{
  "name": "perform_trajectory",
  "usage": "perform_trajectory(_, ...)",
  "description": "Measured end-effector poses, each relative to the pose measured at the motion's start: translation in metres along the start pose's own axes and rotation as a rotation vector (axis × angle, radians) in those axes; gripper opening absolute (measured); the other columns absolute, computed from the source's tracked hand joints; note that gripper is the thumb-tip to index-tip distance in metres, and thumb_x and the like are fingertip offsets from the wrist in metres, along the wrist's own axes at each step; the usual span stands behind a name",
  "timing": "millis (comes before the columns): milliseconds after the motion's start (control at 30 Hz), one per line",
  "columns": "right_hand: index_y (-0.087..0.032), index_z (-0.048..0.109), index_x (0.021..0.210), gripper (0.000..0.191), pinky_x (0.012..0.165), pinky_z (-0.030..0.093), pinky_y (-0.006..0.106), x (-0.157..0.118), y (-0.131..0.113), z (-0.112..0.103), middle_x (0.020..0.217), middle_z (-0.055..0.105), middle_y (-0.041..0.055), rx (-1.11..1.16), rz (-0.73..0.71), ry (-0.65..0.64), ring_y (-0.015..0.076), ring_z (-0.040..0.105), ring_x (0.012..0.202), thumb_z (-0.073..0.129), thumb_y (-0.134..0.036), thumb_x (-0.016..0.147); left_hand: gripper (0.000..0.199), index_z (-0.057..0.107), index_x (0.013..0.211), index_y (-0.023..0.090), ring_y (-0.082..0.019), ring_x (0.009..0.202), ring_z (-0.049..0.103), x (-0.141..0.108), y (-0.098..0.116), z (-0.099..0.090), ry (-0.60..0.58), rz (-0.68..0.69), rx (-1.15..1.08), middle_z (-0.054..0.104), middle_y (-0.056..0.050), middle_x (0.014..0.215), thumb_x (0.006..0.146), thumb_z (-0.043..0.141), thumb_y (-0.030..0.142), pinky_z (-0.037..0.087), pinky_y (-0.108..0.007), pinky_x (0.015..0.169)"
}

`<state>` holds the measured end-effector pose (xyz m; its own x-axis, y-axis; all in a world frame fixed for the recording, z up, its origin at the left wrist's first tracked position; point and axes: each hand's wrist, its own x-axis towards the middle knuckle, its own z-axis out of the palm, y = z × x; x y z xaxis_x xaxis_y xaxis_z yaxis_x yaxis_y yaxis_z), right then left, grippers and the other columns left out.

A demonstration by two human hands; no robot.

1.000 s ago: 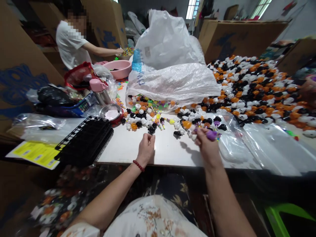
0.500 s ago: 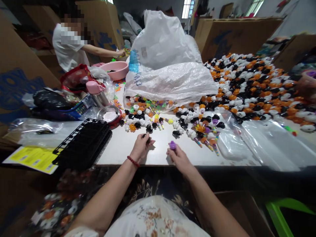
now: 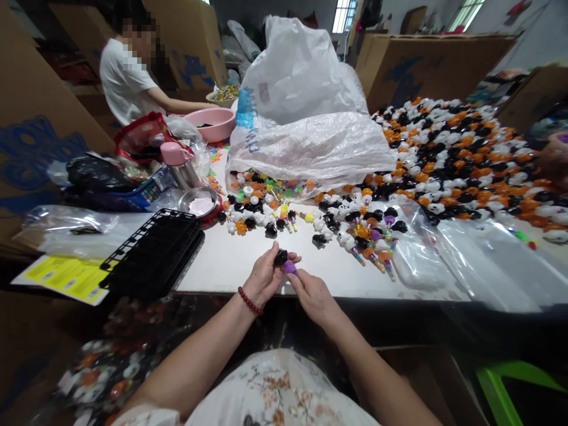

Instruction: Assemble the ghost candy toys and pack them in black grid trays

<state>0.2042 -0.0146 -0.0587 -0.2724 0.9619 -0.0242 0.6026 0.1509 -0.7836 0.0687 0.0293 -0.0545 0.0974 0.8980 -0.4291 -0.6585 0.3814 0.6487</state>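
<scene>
Tabletop: a white table (image 3: 328,278), bare along much of its near edge, with a large white plastic sack (image 3: 306,71) standing on it; the sack is the landmark below.
Heap: a broad heap of orange, black and white pieces (image 3: 461,160) spreads to the right of the sack.
Loose pieces: a scatter of similar pieces (image 3: 266,216), some with striped, multicoloured stems, lies just in front of the sack.
Clear bags: flat transparent bags (image 3: 483,260) lie to the front right of the sack.
Black trays: slotted black trays (image 3: 151,254) rest to the front left of the sack, over part of a yellow-and-white sheet (image 3: 62,278).
Flask and basin: a pink-topped flask (image 3: 177,163) stands left of the sack; a pink basin (image 3: 224,131) is just beside its left side.
Room: cardboard cartons (image 3: 430,65) rise beyond the sack on both sides; a person in white (image 3: 126,89) works to its far left.
Black piece: in front of the sack, held in the fingers of the left hand (image 3: 264,277).
Purple piece (image 3: 290,268): just below the black piece (image 3: 281,257), pinched by the right hand (image 3: 316,297); whether the two are joined, I cannot tell.
</scene>
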Motion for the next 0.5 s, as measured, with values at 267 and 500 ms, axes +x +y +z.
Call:
perform_trajectory(267,-0.023,0.054,0.080,0.034,0.059,0.033,0.028,-0.002,0.004,-0.005,0.065,0.058,0.0013,-0.030,0.006,0.023,0.0185,0.052,0.060,0.036,-0.045,0.098,0.041,0.050,0.085,0.016,-0.022,0.076,0.071,-0.007,-0.008,0.001,-0.089,0.123,0.174,0.070,-0.007,0.076,0.078,0.070,0.051,0.048,-0.023,0.059)
perform_trajectory(500,-0.023,0.057,0.105,0.027,0.064,0.037,0.028,-0.007,0.004,-0.006,0.088,0.068,0.0060,0.063,0.000,0.086,0.0207,0.060,0.071,0.041,-0.044,0.097,0.037,0.050,0.088,0.019,-0.015,0.075,0.063,-0.008,-0.013,-0.001,-0.078,0.238,0.414,0.066,-0.002,0.080,0.086,0.058,0.055,0.048,-0.027,0.073)
